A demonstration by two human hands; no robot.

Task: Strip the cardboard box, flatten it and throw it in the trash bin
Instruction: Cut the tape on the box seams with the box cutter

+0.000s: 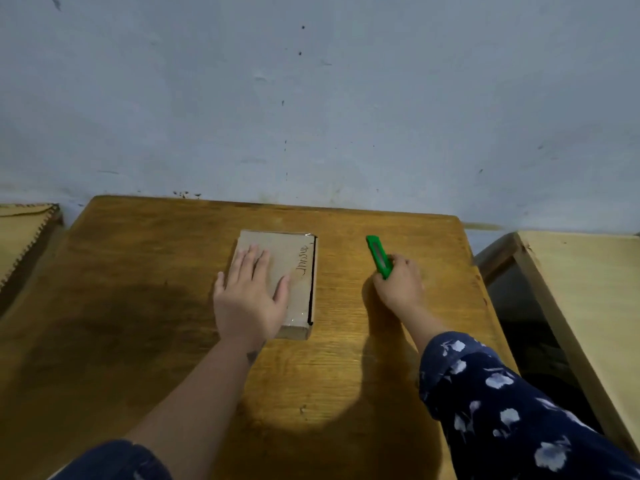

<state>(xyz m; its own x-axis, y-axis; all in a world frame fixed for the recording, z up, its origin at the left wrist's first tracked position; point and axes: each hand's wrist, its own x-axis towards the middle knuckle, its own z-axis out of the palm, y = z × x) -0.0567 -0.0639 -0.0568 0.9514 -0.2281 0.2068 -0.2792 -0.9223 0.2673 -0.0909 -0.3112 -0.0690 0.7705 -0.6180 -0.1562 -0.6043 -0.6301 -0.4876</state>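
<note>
A small flat cardboard box [294, 268] lies closed in the middle of the wooden table [138, 271], clear tape shining on its top and handwriting along its right edge. My left hand [249, 296] rests flat on the box's left half, fingers spread, palm down. To the right of the box, my right hand [398, 282] is closed around the lower end of a green utility knife [378, 255], which lies against the table and points away from me. No trash bin is in view.
A pale blue wall [311, 98] stands right behind the table's far edge. A light wooden surface [588, 299] sits to the right across a dark gap, and another tan surface [20, 230] at the far left.
</note>
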